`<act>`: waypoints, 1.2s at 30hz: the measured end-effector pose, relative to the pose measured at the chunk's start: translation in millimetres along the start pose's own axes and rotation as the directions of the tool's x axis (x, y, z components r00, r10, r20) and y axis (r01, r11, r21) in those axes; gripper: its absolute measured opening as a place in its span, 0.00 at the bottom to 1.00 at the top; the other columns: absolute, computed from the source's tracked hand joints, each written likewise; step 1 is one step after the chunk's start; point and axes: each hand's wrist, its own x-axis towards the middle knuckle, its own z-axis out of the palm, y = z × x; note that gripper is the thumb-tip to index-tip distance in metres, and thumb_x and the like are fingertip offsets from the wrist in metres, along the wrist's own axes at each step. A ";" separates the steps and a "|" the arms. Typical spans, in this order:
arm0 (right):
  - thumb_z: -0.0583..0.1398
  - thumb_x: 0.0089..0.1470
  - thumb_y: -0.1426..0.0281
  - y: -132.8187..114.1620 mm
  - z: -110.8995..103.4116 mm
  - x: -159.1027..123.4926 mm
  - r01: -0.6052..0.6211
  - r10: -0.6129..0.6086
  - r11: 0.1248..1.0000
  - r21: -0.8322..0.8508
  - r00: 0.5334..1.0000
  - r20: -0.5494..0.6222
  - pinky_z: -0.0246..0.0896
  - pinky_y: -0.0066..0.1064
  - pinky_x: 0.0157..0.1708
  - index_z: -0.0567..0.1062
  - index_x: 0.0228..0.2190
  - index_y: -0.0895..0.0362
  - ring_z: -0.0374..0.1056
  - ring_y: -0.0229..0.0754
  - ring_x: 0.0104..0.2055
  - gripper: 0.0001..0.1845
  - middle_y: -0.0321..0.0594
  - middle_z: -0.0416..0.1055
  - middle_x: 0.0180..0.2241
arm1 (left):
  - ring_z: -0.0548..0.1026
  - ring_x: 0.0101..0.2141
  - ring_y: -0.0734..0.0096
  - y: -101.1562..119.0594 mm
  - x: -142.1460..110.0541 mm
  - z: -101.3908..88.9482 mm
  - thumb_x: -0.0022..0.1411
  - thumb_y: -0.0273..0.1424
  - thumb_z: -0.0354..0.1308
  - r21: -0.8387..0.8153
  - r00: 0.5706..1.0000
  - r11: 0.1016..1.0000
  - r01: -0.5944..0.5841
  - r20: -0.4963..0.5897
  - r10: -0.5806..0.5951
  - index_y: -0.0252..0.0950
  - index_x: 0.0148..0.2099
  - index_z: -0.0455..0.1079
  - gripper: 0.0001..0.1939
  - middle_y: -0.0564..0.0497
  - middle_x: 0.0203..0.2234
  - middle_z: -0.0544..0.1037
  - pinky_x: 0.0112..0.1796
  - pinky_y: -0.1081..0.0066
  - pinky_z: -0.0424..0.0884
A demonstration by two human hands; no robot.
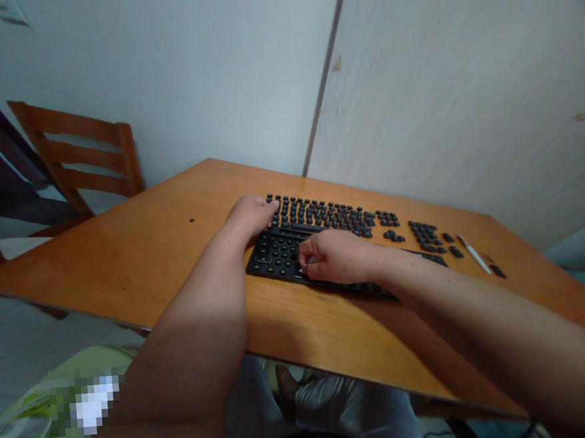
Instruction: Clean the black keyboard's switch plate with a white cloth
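Note:
A black keyboard base [275,253] lies on the wooden table [149,255], its keycaps taken off. Rows of loose black keycaps [327,215] sit on the table just behind it, with more keycaps [426,233] further right. My left hand [249,215] rests curled at the far left corner of the keyboard, fingertips touching the first keycaps. My right hand [332,256] lies on the middle of the keyboard base with fingers pinched together; what they pinch is too small to make out.
A thin white tool [474,254] lies on the table to the right of the keycaps, with a small dark piece [497,271] beside it. A wooden chair [82,157] stands behind the table's left side. A wall and a pale cabinet door [463,87] stand behind.

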 end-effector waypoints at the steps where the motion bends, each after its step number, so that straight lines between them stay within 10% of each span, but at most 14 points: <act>1: 0.60 0.48 0.70 1.7 0.3 -2.7 -0.012 0.012 1.000 0.011 1.000 0.000 0.49 0.29 0.26 0.78 0.29 0.51 0.63 0.38 0.27 0.06 0.35 0.74 0.27 | 0.69 0.21 0.68 -1.3 1.2 0.1 0.60 0.51 0.53 0.000 1.000 1.000 -0.006 0.003 0.006 0.36 0.25 0.71 0.24 0.47 0.19 0.75 0.24 0.69 0.61; 36: 0.58 0.51 0.69 40.5 2.3 -61.9 -0.163 0.163 0.987 -0.014 0.986 0.026 0.50 0.29 0.28 0.78 0.33 0.53 0.65 0.39 0.29 0.09 0.38 0.76 0.30 | 0.70 0.19 0.68 8.4 -4.3 -5.1 0.56 0.49 0.56 0.043 0.999 0.999 -0.030 -0.022 0.031 0.35 0.27 0.73 0.21 0.48 0.18 0.75 0.22 0.70 0.62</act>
